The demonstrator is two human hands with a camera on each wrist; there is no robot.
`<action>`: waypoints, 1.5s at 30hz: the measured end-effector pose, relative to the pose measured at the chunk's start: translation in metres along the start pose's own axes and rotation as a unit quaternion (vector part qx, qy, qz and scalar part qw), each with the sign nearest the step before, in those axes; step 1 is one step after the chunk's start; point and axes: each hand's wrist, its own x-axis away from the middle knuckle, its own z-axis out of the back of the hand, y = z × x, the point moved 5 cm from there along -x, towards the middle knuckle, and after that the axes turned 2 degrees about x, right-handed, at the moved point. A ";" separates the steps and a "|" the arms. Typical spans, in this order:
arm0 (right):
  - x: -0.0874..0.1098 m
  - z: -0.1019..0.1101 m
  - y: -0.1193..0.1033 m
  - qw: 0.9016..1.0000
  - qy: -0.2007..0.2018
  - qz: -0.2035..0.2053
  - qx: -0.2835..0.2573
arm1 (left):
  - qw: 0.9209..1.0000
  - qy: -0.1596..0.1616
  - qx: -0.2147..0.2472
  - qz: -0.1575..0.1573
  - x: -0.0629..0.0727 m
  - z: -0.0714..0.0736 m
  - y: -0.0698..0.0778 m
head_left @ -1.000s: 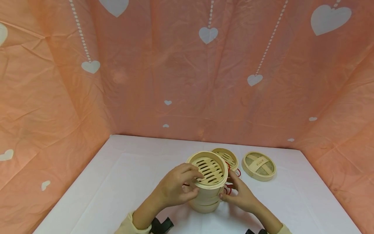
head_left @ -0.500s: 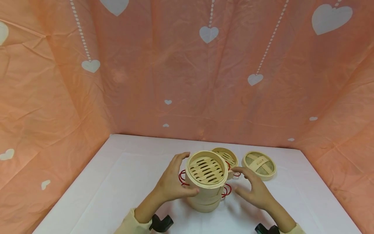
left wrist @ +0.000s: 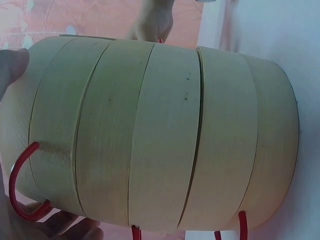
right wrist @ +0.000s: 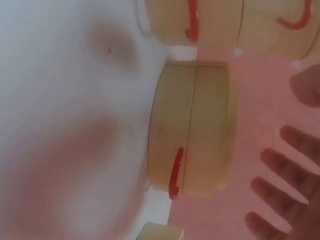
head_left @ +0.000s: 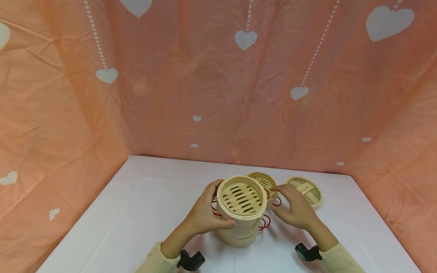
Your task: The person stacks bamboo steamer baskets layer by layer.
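Near me on the table stands a tall stack of bamboo steamer baskets [head_left: 239, 233] with a slatted top tier and red cord loops [head_left: 264, 223] on its sides. My left hand [head_left: 201, 216] grips the stack's upper left side, thumb in front and fingers round the back. Behind the stack is a shorter bamboo steamer [right wrist: 205, 125], its slatted inside partly hidden in the head view. Close by its right side I hold my right hand [head_left: 296, 208] with fingers spread, nothing in it. The right wrist view shows those fingertips apart from the steamer wall.
A round bamboo lid [head_left: 312, 189] with a crossed strap lies at the back right, partly covered by my right hand. The white table [head_left: 164, 189] meets an orange cloth backdrop [head_left: 218, 94] with white hearts behind and on both sides.
My right hand has left the stack's right side and moved right and back beside the shorter steamer. My left hand has shifted from the top rim to grip the stack's side.
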 end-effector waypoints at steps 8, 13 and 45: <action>-0.009 -0.012 0.006 0.999 0.004 0.018 -0.026 | 1.000 -0.003 0.022 0.004 -0.002 -0.002 0.000; -0.011 -0.018 0.007 0.999 -0.006 0.023 -0.028 | 1.000 -0.003 0.022 0.004 -0.003 -0.002 0.000; -0.014 -0.038 0.013 0.997 -0.002 0.063 -0.044 | 0.998 -0.020 0.048 0.025 -0.004 -0.002 -0.002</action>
